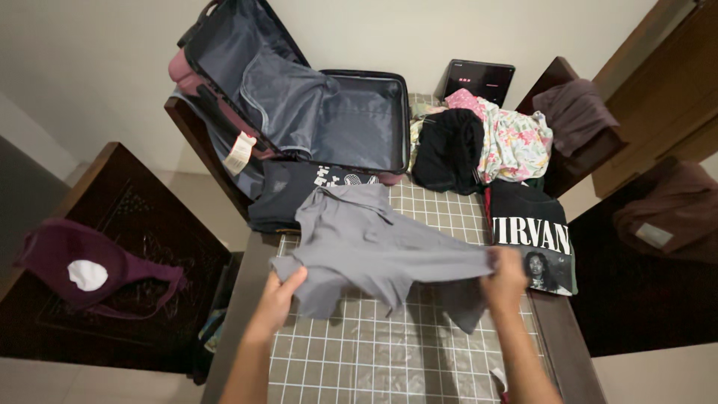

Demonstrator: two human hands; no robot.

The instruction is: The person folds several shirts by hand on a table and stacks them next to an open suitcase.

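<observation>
**Grey shirt held spread over checked table**

The left hand (282, 292) is closed on one edge of a grey shirt (374, 247), fingers curled into the fabric. The right hand (506, 273) is closed on the opposite edge, pinching it taut. The shirt is plain mid-grey, soft and creased, with a collar visible at its far end; it hangs stretched between both hands just above the table (389, 352), its lower corners drooping toward the grid-patterned cover. Its far part lies near a dark printed shirt (299, 191) below the open suitcase (329, 112), which has a grey lining. To the right lies a black shirt with white lettering (535, 228). Behind it sit a black garment (449, 150) and a floral cloth (516, 142).
</observation>
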